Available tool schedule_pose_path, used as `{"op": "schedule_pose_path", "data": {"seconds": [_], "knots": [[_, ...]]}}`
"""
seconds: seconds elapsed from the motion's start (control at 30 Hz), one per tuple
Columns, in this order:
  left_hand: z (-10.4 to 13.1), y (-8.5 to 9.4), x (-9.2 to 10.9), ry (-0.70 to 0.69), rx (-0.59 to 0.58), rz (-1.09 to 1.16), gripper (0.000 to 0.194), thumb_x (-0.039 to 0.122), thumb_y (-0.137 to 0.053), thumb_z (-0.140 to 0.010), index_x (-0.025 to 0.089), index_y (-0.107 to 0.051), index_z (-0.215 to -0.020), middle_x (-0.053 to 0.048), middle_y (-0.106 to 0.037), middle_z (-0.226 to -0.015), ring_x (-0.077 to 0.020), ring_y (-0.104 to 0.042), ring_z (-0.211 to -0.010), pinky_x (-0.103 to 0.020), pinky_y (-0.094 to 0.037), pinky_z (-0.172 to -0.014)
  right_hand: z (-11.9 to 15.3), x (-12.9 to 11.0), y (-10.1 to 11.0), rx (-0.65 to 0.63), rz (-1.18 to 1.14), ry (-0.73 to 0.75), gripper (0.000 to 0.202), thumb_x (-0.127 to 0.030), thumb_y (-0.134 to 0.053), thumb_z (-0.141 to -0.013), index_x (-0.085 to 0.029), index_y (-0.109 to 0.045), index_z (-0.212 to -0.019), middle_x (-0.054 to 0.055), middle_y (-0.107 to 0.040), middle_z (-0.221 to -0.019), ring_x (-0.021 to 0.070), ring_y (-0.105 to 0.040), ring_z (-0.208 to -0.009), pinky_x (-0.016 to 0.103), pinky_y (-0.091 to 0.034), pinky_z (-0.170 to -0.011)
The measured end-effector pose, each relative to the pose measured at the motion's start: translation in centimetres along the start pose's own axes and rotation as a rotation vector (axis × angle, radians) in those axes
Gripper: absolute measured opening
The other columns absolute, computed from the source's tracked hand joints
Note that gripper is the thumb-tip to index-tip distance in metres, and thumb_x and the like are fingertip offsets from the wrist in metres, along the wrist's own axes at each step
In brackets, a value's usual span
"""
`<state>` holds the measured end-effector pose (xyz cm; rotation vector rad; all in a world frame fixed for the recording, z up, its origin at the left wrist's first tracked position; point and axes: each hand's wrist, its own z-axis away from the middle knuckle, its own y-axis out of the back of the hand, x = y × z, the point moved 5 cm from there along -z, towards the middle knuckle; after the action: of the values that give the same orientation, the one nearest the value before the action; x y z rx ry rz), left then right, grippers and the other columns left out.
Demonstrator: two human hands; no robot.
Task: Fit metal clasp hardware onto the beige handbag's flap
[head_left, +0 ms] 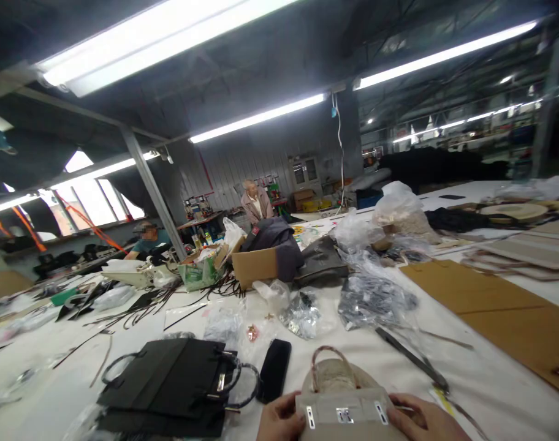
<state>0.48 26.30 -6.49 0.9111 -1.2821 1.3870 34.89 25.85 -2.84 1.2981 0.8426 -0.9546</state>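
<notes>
At the bottom centre, a light beige handbag (348,429) with a thin upright handle and silver metal fittings faces me. My left hand (282,418) grips its left edge, thumb and fingers pressed together. On the opposite edge, my right hand (420,418) holds the bag between thumb and curled fingers. The lower part of the bag is cut off by the frame. A black phone (274,371) lies just beyond my left hand. Left of it, black handbags (169,380) with loop handles lie stacked on the white table (316,312).
Ahead are a cardboard box (255,267) with dark cloth, plastic bags of parts (374,300) and a green box (199,274). On the right lie a dark strap-like tool (410,358) and brown sheets (495,312). Two people are farther back.
</notes>
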Motion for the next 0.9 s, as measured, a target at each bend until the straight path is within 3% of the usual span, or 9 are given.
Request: {"op": "schedule_pose_path", "data": {"seconds": [0.2, 0.33, 0.47, 0.6, 0.73, 0.83, 0.9], "knots": [[0.1, 0.1, 0.0, 0.007, 0.008, -0.015, 0.081, 0.059, -0.107, -0.055, 0.012, -0.09, -0.118, -0.018, -0.085, -0.109, -0.0324, -0.078, -0.099, -0.036, -0.058, -0.088, -0.4, 0.8, -0.1, -0.073, -0.006, -0.025, 0.078, -0.084, -0.07, -0.071, -0.02, -0.089, -0.112, 0.018, -0.085, -0.114, 0.0436, -0.08, -0.114, 0.047, -0.065, -0.102], [0.6, 0.0, 1.0, 0.06, 0.034, -0.086, 0.089, 0.061, -0.108, -0.049, 0.01, -0.089, -0.119, -0.019, -0.085, -0.113, -0.0343, -0.078, -0.103, -0.037, -0.061, -0.089, 0.0, 0.5, 0.2, -0.027, -0.016, 0.0, 0.069, -0.076, -0.075, -0.076, -0.017, -0.089, -0.11, 0.018, -0.084, -0.108, 0.042, -0.081, -0.108, 0.044, -0.067, -0.089], [1.7, 0.2, 1.9, 0.161, 0.127, -0.121, 0.09, 0.056, -0.11, -0.049, 0.013, -0.087, -0.126, -0.016, -0.085, -0.122, -0.0296, -0.08, -0.095, -0.034, -0.063, -0.081, 1.1, -0.6, 0.3, -0.023, -0.036, -0.041, 0.062, -0.065, -0.077, -0.082, -0.012, -0.086, -0.115, 0.017, -0.084, -0.102, 0.0329, -0.079, -0.083, 0.036, -0.061, -0.066], [1.5, 0.7, 1.5, 0.237, 0.177, -0.164, 0.081, 0.043, -0.11, -0.057, 0.016, -0.084, -0.13, -0.014, -0.086, -0.119, -0.0258, -0.081, -0.091, -0.033, -0.067, -0.078, 1.2, -0.2, -0.1, -0.059, -0.041, -0.132, 0.056, -0.053, -0.074, -0.093, -0.01, -0.081, -0.129, 0.009, -0.079, -0.077, 0.0215, -0.063, -0.05, 0.03, -0.047, -0.05], [1.7, 0.6, 1.8, 0.222, 0.222, -0.274, 0.064, 0.038, -0.104, -0.07, 0.014, -0.084, -0.126, -0.013, -0.087, -0.112, -0.0258, -0.082, -0.09, -0.034, -0.069, -0.079, 2.1, 0.3, 0.2, 0.046, -0.012, -0.11, 0.05, -0.047, -0.076, -0.095, -0.014, -0.076, -0.133, 0.004, -0.075, -0.073, 0.0203, -0.065, -0.056, 0.027, -0.045, -0.055], [2.3, 0.3, 2.3, 0.191, 0.275, -0.339, 0.052, 0.032, -0.101, -0.075, 0.013, -0.086, -0.121, -0.013, -0.087, -0.11, -0.0255, -0.083, -0.091, -0.03, -0.068, -0.077, 4.2, 0.6, 0.8, 0.229, -0.001, -0.079, 0.06, -0.056, -0.081, -0.093, -0.015, -0.068, -0.136, 0.003, -0.076, -0.077, 0.0208, -0.068, -0.064, 0.027, -0.045, -0.06], [2.5, 0.1, 2.4, 0.178, 0.294, -0.35, 0.047, 0.029, -0.099, -0.077, 0.013, -0.086, -0.12, -0.013, -0.088, -0.11, -0.0252, -0.083, -0.092, -0.028, -0.068, -0.075, 5.9, 1.0, 0.9, 0.293, 0.045, -0.101, 0.06, -0.063, -0.083, -0.089, -0.015, -0.072, -0.123, 0.004, -0.076, -0.078, 0.0216, -0.068, -0.069, 0.029, -0.044, -0.063]]}}
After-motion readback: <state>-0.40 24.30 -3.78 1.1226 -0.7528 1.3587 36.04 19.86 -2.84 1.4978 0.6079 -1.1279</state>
